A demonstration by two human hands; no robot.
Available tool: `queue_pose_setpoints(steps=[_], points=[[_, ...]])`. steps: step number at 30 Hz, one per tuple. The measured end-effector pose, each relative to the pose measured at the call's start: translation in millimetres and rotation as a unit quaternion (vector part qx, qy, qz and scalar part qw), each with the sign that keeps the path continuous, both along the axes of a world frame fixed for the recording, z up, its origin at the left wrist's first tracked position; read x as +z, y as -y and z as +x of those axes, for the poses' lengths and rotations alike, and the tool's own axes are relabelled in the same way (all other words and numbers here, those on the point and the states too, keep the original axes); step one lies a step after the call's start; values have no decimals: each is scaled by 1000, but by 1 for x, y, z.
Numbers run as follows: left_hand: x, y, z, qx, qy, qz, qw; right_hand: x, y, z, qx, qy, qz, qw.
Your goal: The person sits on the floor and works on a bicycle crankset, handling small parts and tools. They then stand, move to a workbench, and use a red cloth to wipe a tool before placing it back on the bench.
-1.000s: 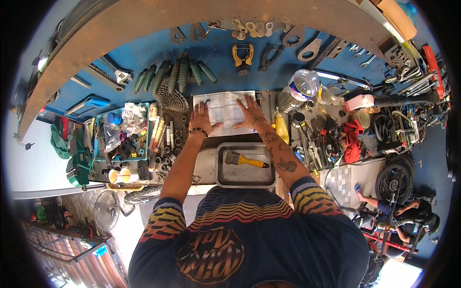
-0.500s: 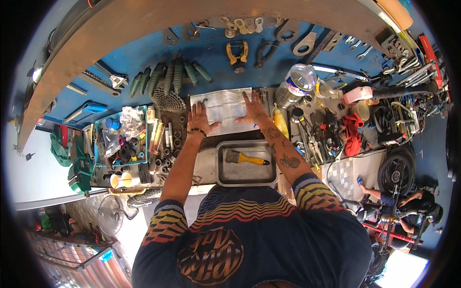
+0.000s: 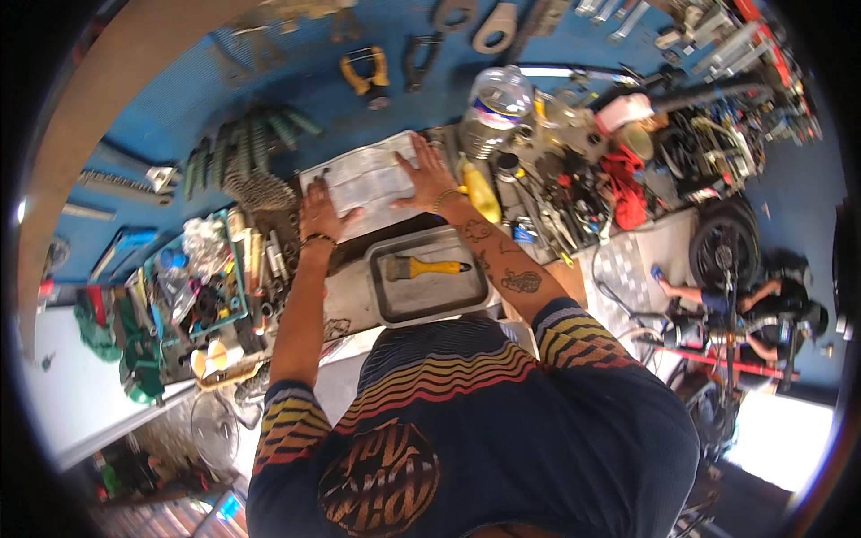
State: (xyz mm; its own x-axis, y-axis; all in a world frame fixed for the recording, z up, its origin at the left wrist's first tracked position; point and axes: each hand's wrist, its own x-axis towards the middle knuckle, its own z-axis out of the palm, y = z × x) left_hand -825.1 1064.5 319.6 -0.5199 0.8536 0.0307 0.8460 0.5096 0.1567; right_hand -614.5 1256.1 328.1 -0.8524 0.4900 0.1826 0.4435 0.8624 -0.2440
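Note:
A whitish, creased sheet [image 3: 369, 182], paper or cloth, lies flat on the bench with a small dark bit on its far left part. My left hand [image 3: 322, 213] rests on its left edge, fingers spread. On its right side lies my right hand [image 3: 430, 182], also with fingers apart. Neither hand holds anything. Nearer to me is a grey metal tray [image 3: 381, 303] with a paintbrush [image 3: 429, 267] in it, yellow-handled and dark-bristled. Right beside my right wrist lies a yellow squeeze bottle [image 3: 482, 194].
A large clear plastic bottle [image 3: 496, 108] stands behind the yellow one. Pliers, hand tools and a red cloth [image 3: 621, 186] crowd the right. At left are a teal bin [image 3: 240, 309] of parts and a bicycle cassette [image 3: 260, 191]. Another person [image 3: 771, 309] sits at far right by a wheel [image 3: 723, 250].
The whole view has tilted and shifted, so the bench appears further left and higher. Both hands stay spread on the sheet in much the same places.

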Motion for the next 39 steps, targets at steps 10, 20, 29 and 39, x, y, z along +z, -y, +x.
queue_pose_setpoints(steps=[10, 20, 29, 39], points=[[98, 16, 163, -65, 521, 307, 794, 79, 128, 90, -156, -353, -669, 635], [59, 61, 130, 53, 538, 307, 783, 4, 104, 223, -395, -154, -111, 899], [22, 128, 143, 48, 535, 305, 786, -3, 74, 186, -383, -21, -143, 913], [-1, 161, 178, 143, 283, 86, 945, 46, 150, 158, -47, -51, -15, 997]])
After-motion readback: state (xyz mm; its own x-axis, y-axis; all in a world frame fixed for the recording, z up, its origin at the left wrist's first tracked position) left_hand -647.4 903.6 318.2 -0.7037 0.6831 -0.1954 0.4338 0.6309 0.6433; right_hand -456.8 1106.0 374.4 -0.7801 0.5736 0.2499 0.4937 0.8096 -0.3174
